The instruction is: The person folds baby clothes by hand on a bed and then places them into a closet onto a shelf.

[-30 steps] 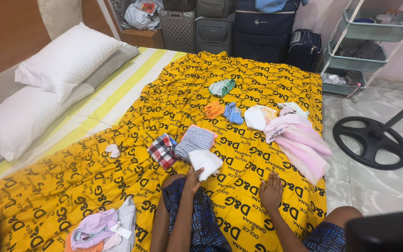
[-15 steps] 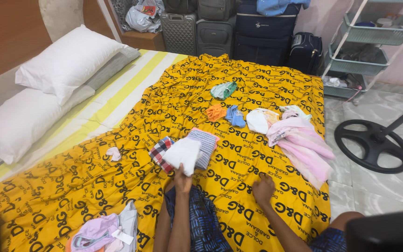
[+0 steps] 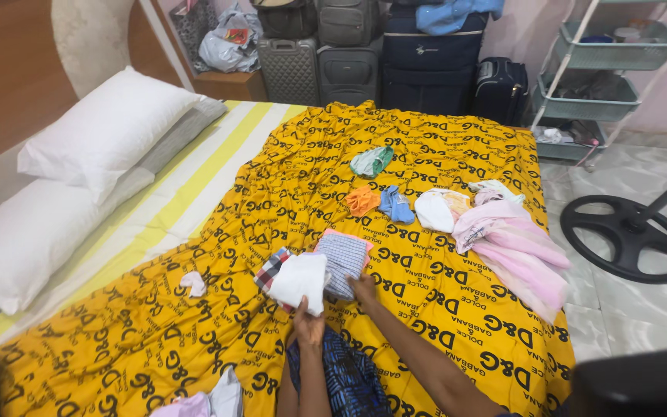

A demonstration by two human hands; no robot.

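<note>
My left hand [image 3: 309, 326] grips a folded white cloth [image 3: 300, 279] and holds it over a red plaid cloth [image 3: 271, 267] on the yellow printed bedspread [image 3: 441, 324]. My right hand [image 3: 363, 289] rests on the near edge of a folded blue checked cloth [image 3: 343, 259] just right of the white one. A dark blue patterned garment [image 3: 347, 377] lies between my forearms at the bottom.
Further up the bed lie green [image 3: 371, 161], orange [image 3: 361, 200], blue [image 3: 395, 205] and white [image 3: 433, 210] small clothes and a pink garment [image 3: 517, 250]. Two white pillows [image 3: 102, 131] lie left. Suitcases [image 3: 349, 73], a shelf rack [image 3: 604, 81] and a fan base [image 3: 625, 238] stand beyond the bed.
My left hand carried the white cloth left, onto the plaid cloth. My right hand moved from the bedspread up to the blue checked cloth.
</note>
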